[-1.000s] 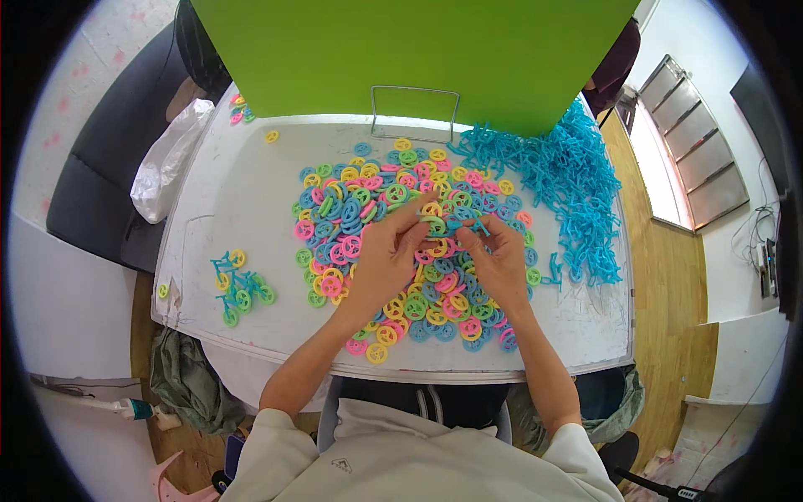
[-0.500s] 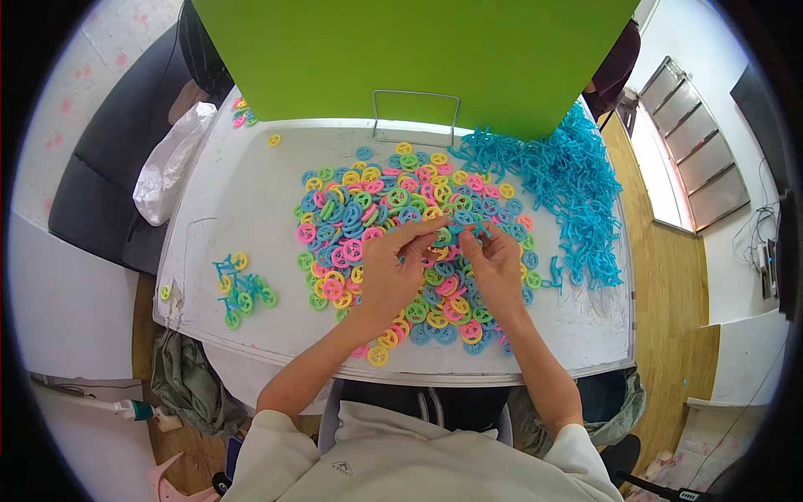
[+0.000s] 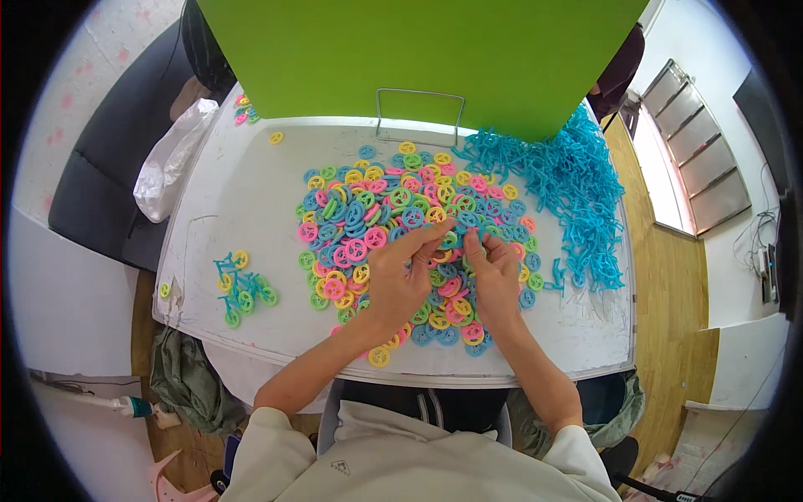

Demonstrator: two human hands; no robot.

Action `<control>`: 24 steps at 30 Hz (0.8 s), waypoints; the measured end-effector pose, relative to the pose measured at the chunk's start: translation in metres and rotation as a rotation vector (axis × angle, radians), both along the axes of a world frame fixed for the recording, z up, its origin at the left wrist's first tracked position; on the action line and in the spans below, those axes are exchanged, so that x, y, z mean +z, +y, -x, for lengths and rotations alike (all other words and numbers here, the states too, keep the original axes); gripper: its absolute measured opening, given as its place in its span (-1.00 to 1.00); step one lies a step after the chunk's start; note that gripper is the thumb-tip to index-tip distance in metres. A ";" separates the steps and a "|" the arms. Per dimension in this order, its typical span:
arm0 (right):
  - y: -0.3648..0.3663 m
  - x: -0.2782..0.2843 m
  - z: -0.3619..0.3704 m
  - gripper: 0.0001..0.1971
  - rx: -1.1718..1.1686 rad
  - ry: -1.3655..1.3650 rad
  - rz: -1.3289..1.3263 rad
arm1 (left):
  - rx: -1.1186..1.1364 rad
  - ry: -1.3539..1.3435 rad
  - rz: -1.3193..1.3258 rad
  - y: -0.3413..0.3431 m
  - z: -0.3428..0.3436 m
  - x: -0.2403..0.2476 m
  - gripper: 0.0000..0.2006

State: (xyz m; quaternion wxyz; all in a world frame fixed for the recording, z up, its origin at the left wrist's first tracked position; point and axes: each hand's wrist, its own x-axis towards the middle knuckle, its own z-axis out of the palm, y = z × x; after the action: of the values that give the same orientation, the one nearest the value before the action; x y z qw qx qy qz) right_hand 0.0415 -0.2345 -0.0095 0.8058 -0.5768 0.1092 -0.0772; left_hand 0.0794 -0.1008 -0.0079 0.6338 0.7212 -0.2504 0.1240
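Observation:
My left hand (image 3: 403, 278) and my right hand (image 3: 497, 284) meet over a heap of small plastic spoked wheels (image 3: 355, 249) in blue, green, yellow and pink. Thumb and fingers of the right hand pinch a small blue plastic piece (image 3: 470, 235). The left hand's fingers are pinched together at the same spot; what exactly lies between them is too small to make out. On the left of the table is a small group of blue pieces with green and yellow wheels on them (image 3: 244, 299).
A large pile of branched blue plastic pieces (image 3: 577, 197) covers the table's far right. Behind the wheels stands a tall green panel (image 3: 418, 58) with a wire stand (image 3: 418, 139) at its foot. A white plastic bag (image 3: 171, 167) hangs at the left edge by a dark seat (image 3: 109, 159).
Both hands remain pinched together over the heap, with only a slight shift of the fingers. The whole view has moved slightly; the piles look the same.

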 end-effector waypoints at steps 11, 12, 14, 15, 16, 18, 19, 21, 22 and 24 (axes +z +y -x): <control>0.017 0.000 0.003 -0.78 -0.269 -0.050 0.167 | 0.005 0.102 0.015 -0.006 0.009 0.003 -0.70; 0.015 0.001 0.002 -0.77 -0.242 0.004 0.023 | 0.017 0.086 -0.006 -0.005 0.011 0.003 -0.70; 0.013 0.001 0.001 -0.77 -0.214 0.059 -0.119 | 0.030 0.070 -0.027 -0.005 0.011 0.003 -0.70; 0.013 0.002 0.002 -0.79 -0.223 0.008 0.004 | 0.014 0.071 -0.003 -0.005 0.010 0.003 -0.71; 0.012 0.002 0.002 -0.80 -0.233 -0.042 0.126 | -0.002 0.072 0.020 -0.006 0.009 0.002 -0.71; 0.007 -0.001 0.004 -0.81 -0.260 -0.076 0.329 | -0.048 0.156 0.070 -0.005 0.010 0.008 -0.73; 0.005 -0.002 0.005 -0.80 -0.285 -0.111 0.533 | -0.092 0.238 0.120 -0.005 0.009 0.010 -0.75; 0.003 0.000 0.004 -0.83 -0.254 -0.196 0.512 | -0.140 0.232 0.237 -0.007 0.006 0.004 -0.78; 0.002 0.002 0.004 -0.86 -0.220 -0.281 0.491 | -0.185 0.226 0.355 -0.007 0.005 0.001 -0.79; -0.004 0.004 0.002 -0.88 -0.193 -0.317 0.505 | -0.220 0.249 0.330 -0.003 0.003 0.000 -0.81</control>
State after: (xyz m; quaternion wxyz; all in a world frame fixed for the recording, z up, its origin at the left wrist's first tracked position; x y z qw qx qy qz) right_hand 0.0395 -0.2384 -0.0060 0.6329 -0.7266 0.0138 -0.2672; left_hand 0.0769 -0.1036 -0.0082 0.7789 0.5858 -0.2237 0.0037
